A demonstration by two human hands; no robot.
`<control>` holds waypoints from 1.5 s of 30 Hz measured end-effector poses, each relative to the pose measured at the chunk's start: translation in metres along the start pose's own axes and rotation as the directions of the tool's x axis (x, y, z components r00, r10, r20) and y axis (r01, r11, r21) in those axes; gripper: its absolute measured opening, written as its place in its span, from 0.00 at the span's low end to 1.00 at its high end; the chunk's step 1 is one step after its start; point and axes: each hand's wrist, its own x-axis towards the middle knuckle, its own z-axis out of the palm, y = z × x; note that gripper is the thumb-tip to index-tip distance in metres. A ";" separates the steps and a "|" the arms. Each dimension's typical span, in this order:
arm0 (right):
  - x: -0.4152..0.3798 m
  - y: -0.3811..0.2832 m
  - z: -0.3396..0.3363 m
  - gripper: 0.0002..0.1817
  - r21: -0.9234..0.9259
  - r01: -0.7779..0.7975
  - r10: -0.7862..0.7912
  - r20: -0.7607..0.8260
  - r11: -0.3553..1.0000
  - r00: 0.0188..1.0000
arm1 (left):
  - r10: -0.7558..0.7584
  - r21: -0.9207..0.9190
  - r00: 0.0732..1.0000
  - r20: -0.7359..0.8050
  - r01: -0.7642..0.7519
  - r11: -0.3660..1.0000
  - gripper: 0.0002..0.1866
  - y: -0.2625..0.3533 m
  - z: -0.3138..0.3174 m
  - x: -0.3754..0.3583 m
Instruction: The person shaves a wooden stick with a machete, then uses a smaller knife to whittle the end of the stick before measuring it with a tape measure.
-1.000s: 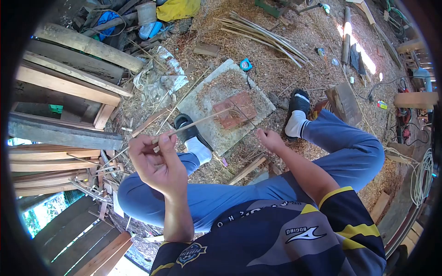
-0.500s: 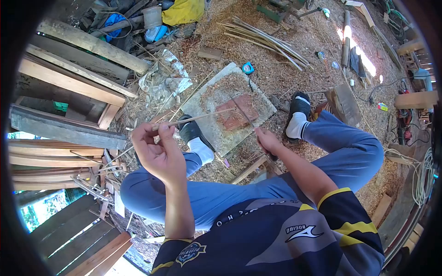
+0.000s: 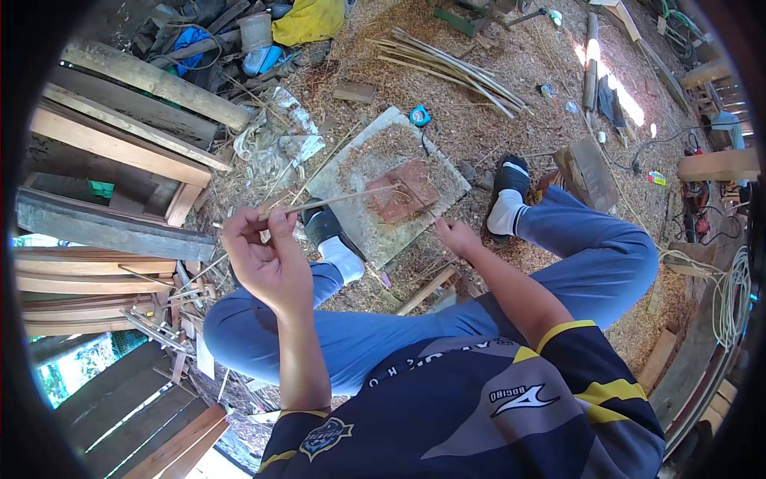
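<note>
My left hand (image 3: 267, 255) pinches a thin bamboo strip (image 3: 339, 197) between thumb and fingers, and the strip points out to the right. My right hand (image 3: 456, 238) is closed around the handle of a long-bladed knife (image 3: 418, 199), whose blade slants up and left. Strip end and blade meet in this view over a reddish-brown block (image 3: 391, 210). Beneath that block lies a pale flat slab (image 3: 371, 152), strewn with shavings, between my two feet.
A teal tape measure (image 3: 420, 116) lies at the slab's far corner. Beyond it is a bundle of bamboo strips (image 3: 455, 70) on the shaving-covered ground. Crumpled clear plastic (image 3: 279, 132) and stacked planks (image 3: 128, 140) are on the left. A wood block (image 3: 586, 173) stands near my right foot.
The whole view has shifted slightly. The knife blade has turned and looks thinner, crossing the bamboo strip close to its far end. Both hands keep their hold.
</note>
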 end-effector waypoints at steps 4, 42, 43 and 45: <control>0.002 0.014 -0.001 0.39 -0.010 0.178 -0.178 -0.051 0.984 0.983 | 0.018 0.006 1.000 0.001 -0.018 1.000 0.10 -0.008 -0.001 0.004; -0.177 -0.280 -0.178 0.11 0.679 0.334 -0.413 -0.049 0.654 0.909 | -0.067 -0.544 0.971 0.230 0.185 0.818 0.11 0.072 -0.002 0.214; -0.179 -0.287 -0.179 0.10 0.695 0.312 -0.387 -0.053 0.648 0.921 | -0.030 -0.514 0.984 0.174 0.117 0.850 0.15 0.075 0.004 0.210; -0.179 -0.299 -0.178 0.10 0.712 0.312 -0.360 -0.088 0.630 0.929 | -0.062 -0.520 0.986 0.157 0.136 0.843 0.19 0.075 0.015 0.192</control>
